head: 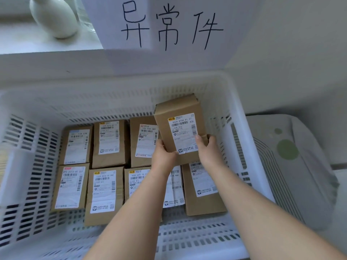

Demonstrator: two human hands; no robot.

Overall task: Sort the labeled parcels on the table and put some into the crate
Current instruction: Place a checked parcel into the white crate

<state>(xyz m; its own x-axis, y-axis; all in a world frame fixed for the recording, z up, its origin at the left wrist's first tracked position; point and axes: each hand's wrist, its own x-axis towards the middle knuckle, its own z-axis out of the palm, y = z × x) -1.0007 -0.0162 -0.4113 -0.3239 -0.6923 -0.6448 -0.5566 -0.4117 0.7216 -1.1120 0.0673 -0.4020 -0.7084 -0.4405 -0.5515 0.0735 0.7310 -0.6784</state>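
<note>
I hold a brown cardboard parcel [179,117] with a white label over the far right part of the white slotted crate [235,117]. My left hand [163,156] grips its near left corner and my right hand [208,149] grips its near right edge, thumb on the label. The parcel tilts up above the others. Several labeled brown parcels lie flat on the crate floor in two rows, such as one at the far middle [109,142] and one at the near left [70,187]. My forearms hide parts of two near-row parcels.
A white sheet with handwritten black characters [169,27] stands behind the crate. A white vase [54,17] sits on the sill at the top left. A grey-white device with green spots [287,149] lies right of the crate.
</note>
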